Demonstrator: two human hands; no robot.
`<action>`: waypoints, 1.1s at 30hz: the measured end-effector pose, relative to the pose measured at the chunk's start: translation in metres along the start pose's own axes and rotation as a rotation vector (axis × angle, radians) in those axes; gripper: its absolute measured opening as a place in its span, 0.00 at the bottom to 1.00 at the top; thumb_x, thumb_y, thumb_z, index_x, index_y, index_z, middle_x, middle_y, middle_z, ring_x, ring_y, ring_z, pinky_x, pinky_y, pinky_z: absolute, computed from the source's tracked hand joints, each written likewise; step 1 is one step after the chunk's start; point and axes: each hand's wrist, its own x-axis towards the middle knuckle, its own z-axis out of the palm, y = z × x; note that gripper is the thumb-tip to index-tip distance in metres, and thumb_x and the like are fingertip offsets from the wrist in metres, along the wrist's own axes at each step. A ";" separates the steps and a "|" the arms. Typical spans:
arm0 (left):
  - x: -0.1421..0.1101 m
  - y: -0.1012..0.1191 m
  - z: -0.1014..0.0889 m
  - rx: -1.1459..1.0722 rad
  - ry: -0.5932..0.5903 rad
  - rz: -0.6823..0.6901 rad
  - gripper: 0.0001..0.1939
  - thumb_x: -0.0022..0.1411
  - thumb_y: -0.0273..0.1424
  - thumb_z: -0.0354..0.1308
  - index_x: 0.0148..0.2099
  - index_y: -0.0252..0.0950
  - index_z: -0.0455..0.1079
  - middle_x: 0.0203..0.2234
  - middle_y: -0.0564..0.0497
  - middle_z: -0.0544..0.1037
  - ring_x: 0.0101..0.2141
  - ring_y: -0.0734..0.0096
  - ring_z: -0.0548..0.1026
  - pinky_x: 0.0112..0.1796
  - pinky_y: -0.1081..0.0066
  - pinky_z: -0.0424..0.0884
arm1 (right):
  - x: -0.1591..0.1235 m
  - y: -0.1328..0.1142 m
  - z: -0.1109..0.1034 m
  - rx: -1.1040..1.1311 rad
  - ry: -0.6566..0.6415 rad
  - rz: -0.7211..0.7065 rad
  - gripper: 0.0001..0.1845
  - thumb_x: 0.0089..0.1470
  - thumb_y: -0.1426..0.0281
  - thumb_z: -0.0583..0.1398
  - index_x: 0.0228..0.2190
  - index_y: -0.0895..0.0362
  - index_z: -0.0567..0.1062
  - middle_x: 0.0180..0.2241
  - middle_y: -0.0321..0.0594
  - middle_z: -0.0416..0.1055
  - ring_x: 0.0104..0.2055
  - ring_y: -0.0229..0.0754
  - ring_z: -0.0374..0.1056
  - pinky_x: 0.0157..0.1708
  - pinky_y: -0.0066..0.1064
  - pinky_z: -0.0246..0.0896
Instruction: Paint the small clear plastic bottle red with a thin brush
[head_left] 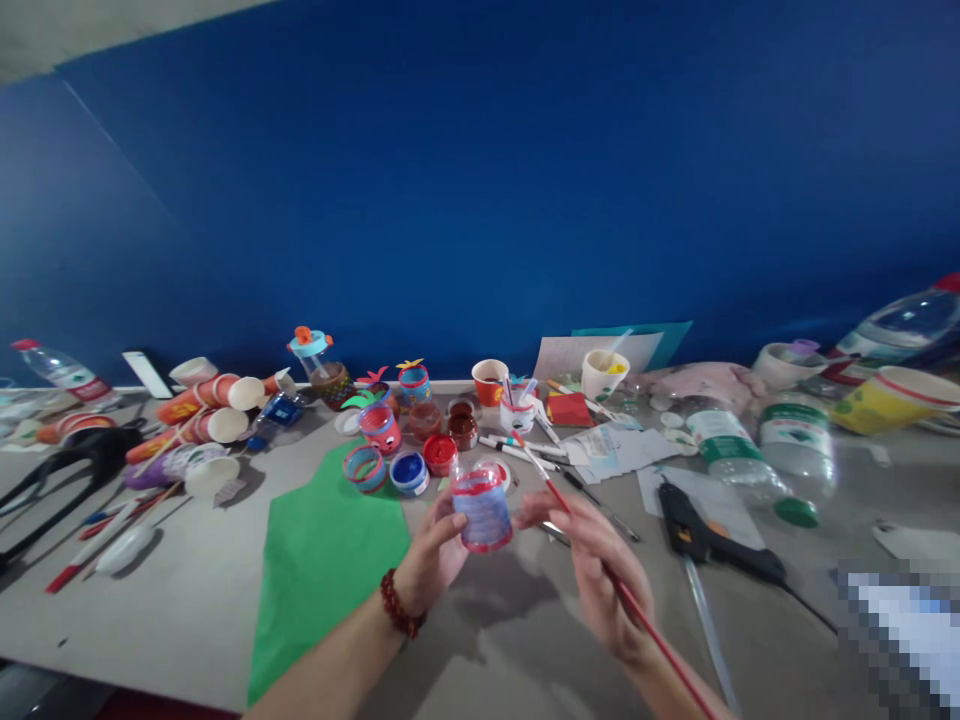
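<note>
My left hand (431,555), a red bead bracelet at its wrist, is closed on a small clear plastic cup section (481,510) with red-painted rims, held above the table. My right hand (596,570) grips a long red-handled paintbrush (600,560); its tip points up and left, just right of the cup, and the fingertips touch the cup's side. Small open pots of red (440,453), blue (409,472) and brown (463,430) paint stand just behind the cup. A green paper sheet (319,560) lies flat under my left forearm.
A black glue gun (694,530) lies right of my right hand. Plastic bottles (750,450) lie at the right, paper cups (217,405) and markers at the left. Decorated jars (380,428), a white cup (604,373) and papers crowd the back, below a blue wall.
</note>
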 end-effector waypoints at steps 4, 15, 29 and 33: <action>-0.002 0.001 0.003 -0.031 -0.022 -0.034 0.25 0.57 0.40 0.71 0.55 0.38 0.77 0.51 0.41 0.83 0.55 0.47 0.78 0.60 0.48 0.68 | 0.005 0.000 0.000 -0.210 -0.128 -0.240 0.22 0.74 0.66 0.48 0.64 0.50 0.70 0.53 0.52 0.80 0.54 0.51 0.78 0.51 0.48 0.75; 0.001 0.001 0.006 0.133 0.052 0.022 0.29 0.47 0.40 0.79 0.51 0.39 0.81 0.46 0.43 0.85 0.48 0.52 0.81 0.53 0.58 0.71 | 0.010 0.003 0.005 -0.448 -0.211 -0.260 0.24 0.69 0.75 0.53 0.64 0.56 0.70 0.48 0.52 0.82 0.49 0.50 0.80 0.47 0.41 0.77; 0.000 0.004 0.006 0.204 0.124 0.002 0.29 0.48 0.39 0.79 0.52 0.39 0.80 0.46 0.44 0.84 0.46 0.55 0.80 0.49 0.60 0.76 | 0.003 -0.018 -0.012 -0.121 0.034 0.118 0.16 0.64 0.73 0.55 0.32 0.51 0.82 0.23 0.36 0.78 0.22 0.40 0.74 0.27 0.31 0.70; -0.003 0.005 0.005 0.233 0.103 0.007 0.31 0.50 0.38 0.78 0.56 0.39 0.78 0.49 0.43 0.84 0.50 0.51 0.80 0.52 0.57 0.75 | 0.006 -0.020 -0.010 -0.204 0.001 0.030 0.15 0.63 0.74 0.55 0.32 0.50 0.80 0.20 0.33 0.76 0.23 0.41 0.74 0.30 0.32 0.71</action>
